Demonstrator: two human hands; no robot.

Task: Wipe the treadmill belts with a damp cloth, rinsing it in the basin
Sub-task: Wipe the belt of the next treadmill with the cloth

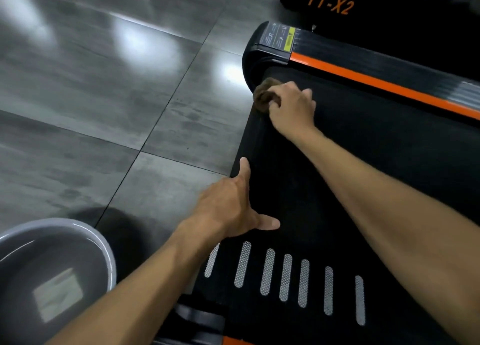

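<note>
**While your right hand wipes, the cloth sits at the belt's far corner**

As your right hand [291,105] reaches across the treadmill belt [363,163], its fingers are curled round a bunched brown cloth [265,94] and hold it down on the belt surface. The cloth lies at the far end of the belt, just beside the rounded black end cap [253,59] of the frame. Part of the cloth shows past your knuckles; the rest is hidden under the hand.

Your left hand [228,207] is spread, fingers straight, and holds nothing. It lies at the belt's near-left edge, the thumb [267,224] pointing onto the black surface and the index finger [244,168] running along the edge. The other fingers are blurred.

A row of pale mesh-patterned strips [285,277] crosses the belt near you, below the left hand. An orange stripe [376,82] runs down the side rail on the belt's right, and a warning label [279,36] with a yellow band sits at the rail's far end. Behind it a second black machine carries the orange lettering "TT-X2" [331,3].

The grey basin [104,251] stands on the floor [104,98] at lower left, apart from the treadmill and beside your left forearm. It appears to hold water; a pale square patch shows at its bottom, and you cannot tell from this view what it is. The floor is glossy grey tile with bright light reflections.
</note>
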